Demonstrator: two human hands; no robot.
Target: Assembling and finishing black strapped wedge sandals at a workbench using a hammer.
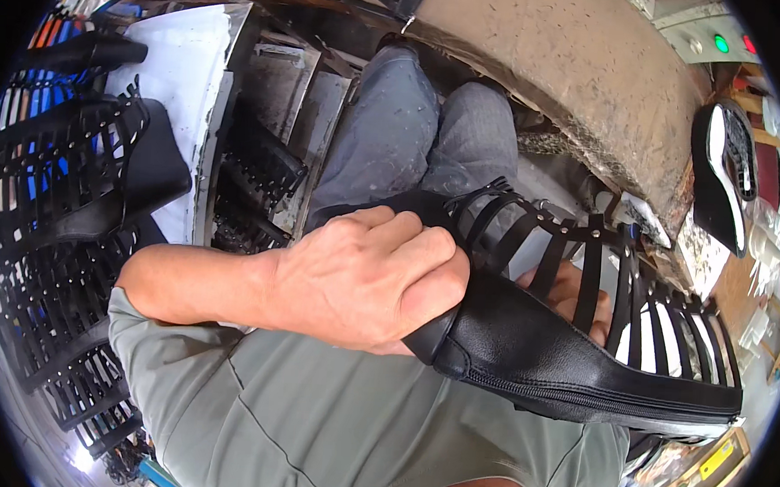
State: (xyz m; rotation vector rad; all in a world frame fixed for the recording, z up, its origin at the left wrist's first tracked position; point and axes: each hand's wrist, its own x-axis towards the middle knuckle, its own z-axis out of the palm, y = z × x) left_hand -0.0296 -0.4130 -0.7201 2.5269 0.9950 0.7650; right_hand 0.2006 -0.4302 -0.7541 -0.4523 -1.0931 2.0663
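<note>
A black leather shoe upper (535,339) lies across my lap and front, with a zipper along its lower edge and a row of riveted straps along its upper side. My left hand (375,274) is closed in a fist around its left end, knuckles up; the fingertips are hidden underneath. Behind the open straps, part of my right hand (572,297) shows with its fingers bent against the upper, though much of it is covered. The straps toward the right end spread apart over a white surface.
More black strappy uppers (47,217) are heaped at the left beside a white panel (166,47). Dark strapped pieces (262,166) lie by a metal tray. A worn brown work surface (567,68) stands ahead; at the right is a black shoe sole with a white edge (724,177).
</note>
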